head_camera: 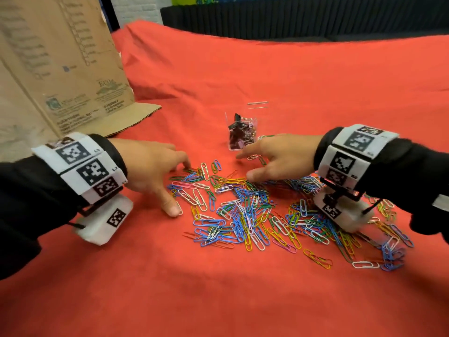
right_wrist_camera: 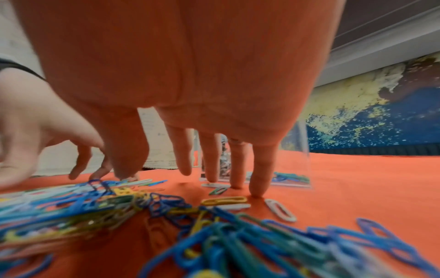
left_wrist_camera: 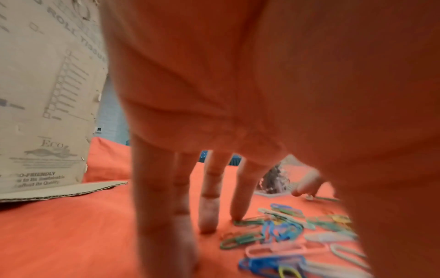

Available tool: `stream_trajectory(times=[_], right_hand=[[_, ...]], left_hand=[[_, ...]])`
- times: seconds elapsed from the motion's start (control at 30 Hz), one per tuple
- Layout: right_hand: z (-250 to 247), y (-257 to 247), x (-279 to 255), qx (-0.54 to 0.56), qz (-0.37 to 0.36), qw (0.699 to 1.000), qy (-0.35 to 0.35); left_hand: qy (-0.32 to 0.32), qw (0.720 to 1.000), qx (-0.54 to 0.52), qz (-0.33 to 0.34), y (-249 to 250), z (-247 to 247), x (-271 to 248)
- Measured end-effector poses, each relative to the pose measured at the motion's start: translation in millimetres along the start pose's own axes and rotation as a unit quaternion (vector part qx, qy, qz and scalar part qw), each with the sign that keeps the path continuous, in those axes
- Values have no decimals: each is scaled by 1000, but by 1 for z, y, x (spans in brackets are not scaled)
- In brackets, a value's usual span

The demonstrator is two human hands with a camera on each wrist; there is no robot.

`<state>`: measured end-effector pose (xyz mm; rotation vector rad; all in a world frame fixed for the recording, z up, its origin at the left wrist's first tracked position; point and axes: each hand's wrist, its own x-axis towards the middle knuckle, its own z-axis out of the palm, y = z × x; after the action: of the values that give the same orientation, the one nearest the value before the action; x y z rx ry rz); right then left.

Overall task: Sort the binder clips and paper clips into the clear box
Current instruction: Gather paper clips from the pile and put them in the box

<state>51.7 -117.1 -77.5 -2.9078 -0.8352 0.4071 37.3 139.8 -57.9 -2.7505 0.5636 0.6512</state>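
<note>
The head view takes in the whole red cloth and a wide scatter of coloured paper clips lying across its middle and toward its right edge. Beyond the pile, nearer the far edge, stands the clear box, upright, with black binder clips in it. The left hand reaches into the left rim of the scatter, fingers spread and straight, the thumb tip pressing the cloth beside a white clip. The right hand hovers over the far side of the pile just beside the box, fingers likewise extended; neither hand grips anything.

The left wrist view shows what the head view cannot: the fingertips of that hand touching the cloth just beside green and blue clips. The right wrist view shows its fingers coming down to the cloth in front of the box, with a few clips in a second section of it, and loose yellow and white clips right at the fingertips.

At the left far corner a cardboard box stands tall, its flap lying flat on the cloth, well apart from the pile. The near edge and the far right of the cloth offer open room. A dark ribbed panel runs behind the far edge.
</note>
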Motion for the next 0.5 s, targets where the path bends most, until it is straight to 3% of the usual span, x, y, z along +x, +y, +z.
stream_trajectory(times=[0.27, 0.5], right_hand=[[5, -40, -1, -43, -72, 995, 47], [-2, -23, -15, 25, -46, 993, 110]], left_hand=[[102, 990, -51, 77, 26, 0, 21], [184, 970, -120, 108, 38, -10, 23]])
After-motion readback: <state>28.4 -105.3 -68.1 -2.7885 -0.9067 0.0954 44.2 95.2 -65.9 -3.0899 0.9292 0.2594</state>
